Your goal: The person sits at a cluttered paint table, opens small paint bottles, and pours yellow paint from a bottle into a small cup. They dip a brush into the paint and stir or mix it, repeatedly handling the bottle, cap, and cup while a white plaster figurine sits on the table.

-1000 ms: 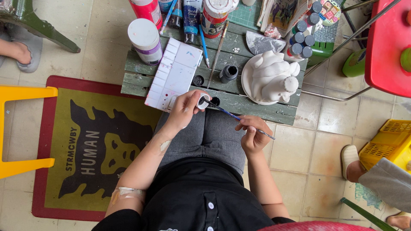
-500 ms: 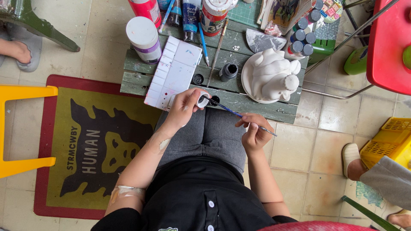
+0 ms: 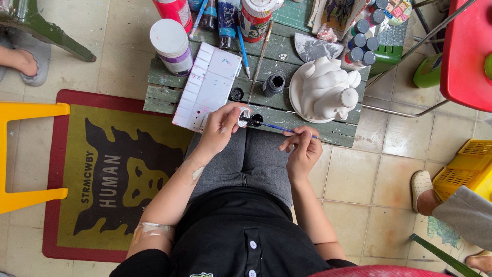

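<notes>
My left hand grips a small white paint pot at the front edge of a low green wooden table. My right hand holds a thin blue paintbrush, its tip dipped into the pot. Just left of the pot lies a white rectangular paint palette. A white unpainted plaster figure rests on a white plate to the right.
Large paint jars, tubes, brushes and small capped bottles crowd the table's back. A small dark open bottle stands mid-table. A yellow stool, a rug, a red chair, a yellow crate and other people's feet surround me.
The brush has swung from slanting down-right to nearly level, and my right hand rose slightly toward the table edge. The left hand keeps hold of the pot.
</notes>
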### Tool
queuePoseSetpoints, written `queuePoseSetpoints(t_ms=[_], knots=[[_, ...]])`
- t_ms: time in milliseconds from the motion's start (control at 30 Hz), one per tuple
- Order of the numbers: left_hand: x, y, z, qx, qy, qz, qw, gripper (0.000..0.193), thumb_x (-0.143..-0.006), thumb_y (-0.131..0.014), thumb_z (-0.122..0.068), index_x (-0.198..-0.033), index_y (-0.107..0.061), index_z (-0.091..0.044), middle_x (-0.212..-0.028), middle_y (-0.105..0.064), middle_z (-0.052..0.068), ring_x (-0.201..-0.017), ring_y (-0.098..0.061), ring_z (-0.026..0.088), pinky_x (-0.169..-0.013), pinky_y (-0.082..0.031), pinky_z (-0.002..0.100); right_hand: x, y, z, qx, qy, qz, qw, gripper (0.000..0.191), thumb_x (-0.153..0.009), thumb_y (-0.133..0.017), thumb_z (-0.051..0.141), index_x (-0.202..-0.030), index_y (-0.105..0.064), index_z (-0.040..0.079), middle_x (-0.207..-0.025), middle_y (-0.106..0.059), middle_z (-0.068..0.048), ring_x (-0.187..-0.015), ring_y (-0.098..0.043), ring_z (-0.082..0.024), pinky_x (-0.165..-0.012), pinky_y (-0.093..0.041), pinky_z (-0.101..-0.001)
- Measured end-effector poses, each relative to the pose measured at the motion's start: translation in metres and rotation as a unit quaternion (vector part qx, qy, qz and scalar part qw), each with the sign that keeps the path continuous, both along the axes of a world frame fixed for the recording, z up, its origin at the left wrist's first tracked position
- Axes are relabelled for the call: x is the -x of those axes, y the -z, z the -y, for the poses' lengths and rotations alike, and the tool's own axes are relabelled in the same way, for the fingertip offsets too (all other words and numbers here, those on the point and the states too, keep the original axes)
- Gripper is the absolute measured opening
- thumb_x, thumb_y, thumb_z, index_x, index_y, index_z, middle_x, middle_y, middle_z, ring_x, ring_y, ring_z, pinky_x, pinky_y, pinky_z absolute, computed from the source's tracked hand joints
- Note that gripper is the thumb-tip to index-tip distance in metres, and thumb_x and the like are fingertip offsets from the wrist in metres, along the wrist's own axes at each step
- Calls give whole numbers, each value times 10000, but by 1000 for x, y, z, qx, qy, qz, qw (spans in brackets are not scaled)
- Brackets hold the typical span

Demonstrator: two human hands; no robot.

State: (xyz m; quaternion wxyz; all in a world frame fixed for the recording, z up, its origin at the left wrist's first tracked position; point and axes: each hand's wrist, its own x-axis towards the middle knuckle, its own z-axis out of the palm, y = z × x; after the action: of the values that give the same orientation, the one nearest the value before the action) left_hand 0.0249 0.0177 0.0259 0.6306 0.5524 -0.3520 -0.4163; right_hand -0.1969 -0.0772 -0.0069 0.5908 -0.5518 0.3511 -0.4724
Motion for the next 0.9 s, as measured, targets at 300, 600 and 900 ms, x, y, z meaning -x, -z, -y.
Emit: queuePoseSetpoints(t_ms=[300,600,900], knots=[[-2,-14,-5,42,35,8,998,344,-1140,-499,-276,-1386,-622,-70,-1063,-689,-28,-836,-534,23,-744,-483,189,-12,17,-1,-178,11,113,977,299,-1148,-446,327,-1084,-558,58,-916,-729,-141,-548,-627,-145,-461,-405,-238],[-2,-15,-7,91,85,-26,992,428,-1152,-476,-222,-1528,-481,-18,-1427,-645,132,-1343,-588,165,-1164,-442,311,-17,22,-1,-230,23,126,965,316,-1126,-467,354,-1088,-570,57,-916,-722,-107,-567,-615,-133,-478,-404,-240],[-1,-11,-8,93,94,-46,990,410,-1155,-477,-207,-1527,-468,-34,-1430,-647,118,-1322,-598,147,-1130,-464,288,-18,20,-4,-255,7,163,953,316,-1126,-470,367,-1103,-572,70,-924,-710,-85,-577,-558,-96,-502,-392,-233]])
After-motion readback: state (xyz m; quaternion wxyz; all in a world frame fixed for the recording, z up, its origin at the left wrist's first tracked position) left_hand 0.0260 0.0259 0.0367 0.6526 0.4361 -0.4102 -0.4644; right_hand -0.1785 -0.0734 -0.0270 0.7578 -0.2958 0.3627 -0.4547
